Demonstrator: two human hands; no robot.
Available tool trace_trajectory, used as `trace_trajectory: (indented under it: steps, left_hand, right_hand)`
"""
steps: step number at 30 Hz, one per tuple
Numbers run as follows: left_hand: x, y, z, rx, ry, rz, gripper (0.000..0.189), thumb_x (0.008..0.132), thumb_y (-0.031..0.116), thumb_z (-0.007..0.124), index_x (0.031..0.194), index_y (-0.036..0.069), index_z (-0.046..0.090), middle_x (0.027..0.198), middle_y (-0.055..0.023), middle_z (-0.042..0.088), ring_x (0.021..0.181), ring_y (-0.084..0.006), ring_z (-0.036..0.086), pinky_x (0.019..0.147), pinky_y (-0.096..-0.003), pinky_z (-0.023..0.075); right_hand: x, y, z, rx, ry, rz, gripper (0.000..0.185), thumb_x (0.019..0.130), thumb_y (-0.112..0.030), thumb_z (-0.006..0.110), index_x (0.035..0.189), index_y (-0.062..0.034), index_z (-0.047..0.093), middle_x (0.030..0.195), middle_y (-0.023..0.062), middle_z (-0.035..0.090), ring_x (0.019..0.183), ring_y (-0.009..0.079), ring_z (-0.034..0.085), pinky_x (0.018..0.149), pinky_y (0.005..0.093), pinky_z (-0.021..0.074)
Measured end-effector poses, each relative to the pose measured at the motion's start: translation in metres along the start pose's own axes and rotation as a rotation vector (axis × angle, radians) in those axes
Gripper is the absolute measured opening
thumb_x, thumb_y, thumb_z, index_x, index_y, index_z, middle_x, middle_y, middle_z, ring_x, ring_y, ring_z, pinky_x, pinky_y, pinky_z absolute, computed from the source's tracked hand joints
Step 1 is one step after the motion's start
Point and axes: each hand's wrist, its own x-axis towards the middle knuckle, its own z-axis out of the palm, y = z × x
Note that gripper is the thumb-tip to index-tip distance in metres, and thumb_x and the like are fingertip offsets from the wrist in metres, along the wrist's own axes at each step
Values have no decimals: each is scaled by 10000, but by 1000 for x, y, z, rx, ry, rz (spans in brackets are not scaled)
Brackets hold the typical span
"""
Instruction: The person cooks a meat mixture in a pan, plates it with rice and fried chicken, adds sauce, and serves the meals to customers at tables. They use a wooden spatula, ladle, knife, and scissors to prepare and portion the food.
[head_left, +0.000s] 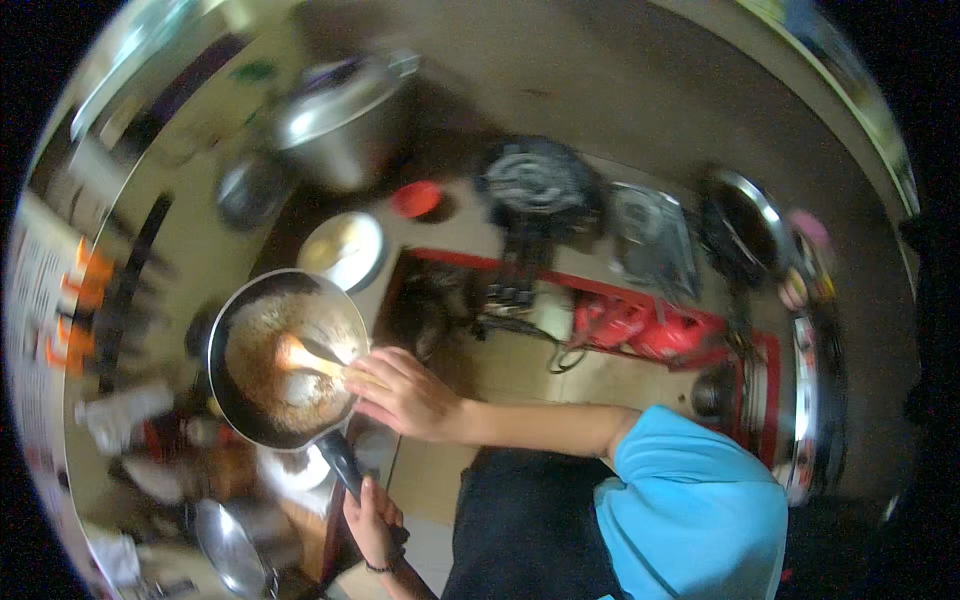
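A frying pan (251, 420) with a dark inside and pale rim holds brown, frothy liquid with whitish patches. My left hand (373, 521), with a dark beaded bracelet at the wrist, grips the pan's black handle (341, 461) from below. In my right hand (409, 394) is a light wooden spoon or spatula (311, 361); its head dips into the brown contents. That hand is over the pan's near rim. Just beyond the pan stands a white bowl (360, 266) with something yellowish inside. What supports the pan is hidden beneath it.
Along the counter are a large metal pot (345, 124), a small red bowl (417, 199), a black appliance or burner (532, 184), a shiny tray (654, 236) and a dark wok-like pan (742, 225). Red objects (645, 326) sit below the counter. Another metal pan (229, 547) lies lower left.
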Motion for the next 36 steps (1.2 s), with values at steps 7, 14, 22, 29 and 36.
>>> trace_trajectory:
  steps: [7, 14, 22, 29, 36]
  left_hand:
    - [-13, 31, 38, 232, -490, -56, 269, 932, 236, 582, 764, 107, 416, 533, 34, 343, 376, -82, 334, 338, -251, 281]
    - [46, 63, 133, 170, -690, -169, 217, 934, 228, 562, 762, 123, 482, 551, 64, 369, 427, -39, 322, 379, -236, 265]
    - [176, 131, 90, 239, -687, 0, 292, 927, 234, 546, 670, 112, 483, 568, 24, 427, 476, -100, 397, 459, -268, 353]
    - [282, 162, 67, -1, -651, 0, 236, 917, 182, 569, 713, 76, 515, 617, 4, 468, 510, -125, 416, 486, -291, 373]
    - [337, 145, 80, 154, -570, 111, 260, 878, 257, 600, 839, 0, 622, 716, -62, 578, 615, -174, 535, 578, -339, 454]
  right_hand:
    - [-136, -47, -150, -166, 254, 552, 132, 811, -84, 662, 938, -64, 632, 957, 88, 604, 874, 258, 591, 771, 352, 489]
    - [-360, -132, -240, -278, 22, 1394, 190, 904, -230, 562, 899, -51, 624, 822, 136, 633, 743, 275, 622, 664, 386, 491]
    - [-633, -357, -96, 718, 932, 1887, 237, 895, -237, 530, 1010, -44, 607, 814, 75, 628, 760, 224, 589, 696, 323, 482]
    - [-581, -354, -90, 771, 947, 1989, 289, 902, -276, 526, 1041, -35, 603, 811, 76, 626, 787, 236, 588, 748, 338, 489]
    - [-453, -258, -54, 962, 816, 1857, 309, 909, -293, 520, 1050, -31, 600, 815, 80, 626, 799, 244, 588, 773, 354, 486]
